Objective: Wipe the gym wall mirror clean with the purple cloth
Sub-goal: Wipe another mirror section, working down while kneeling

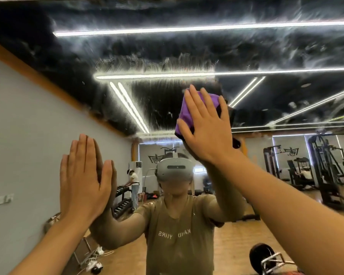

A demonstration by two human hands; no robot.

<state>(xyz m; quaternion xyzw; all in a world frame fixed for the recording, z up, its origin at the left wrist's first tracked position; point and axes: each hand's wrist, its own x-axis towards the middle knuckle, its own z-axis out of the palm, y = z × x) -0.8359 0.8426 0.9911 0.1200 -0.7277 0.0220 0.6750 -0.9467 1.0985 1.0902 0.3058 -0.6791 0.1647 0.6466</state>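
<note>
Two hands up against one wall mirror. One purple cloth, crumpled, dark fold at lower edge, trapped under right hand high on glass, right of centre; fingers straight and spread, pressing, not clenched. Left hand lower, flat on glass, fingers straight and together, holding nothing. Mirror's upper part hazy with white smears and streaks (lower part reflects clearly). Two persons in reflection.

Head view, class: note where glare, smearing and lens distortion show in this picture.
Head view: reflected ceiling light strips glare brightly; whitish smears haze the upper mirror; the wide-angle lens bends straight lines near the edges; the right hand pressing the purple cloth and the flat left hand look sharp.
</note>
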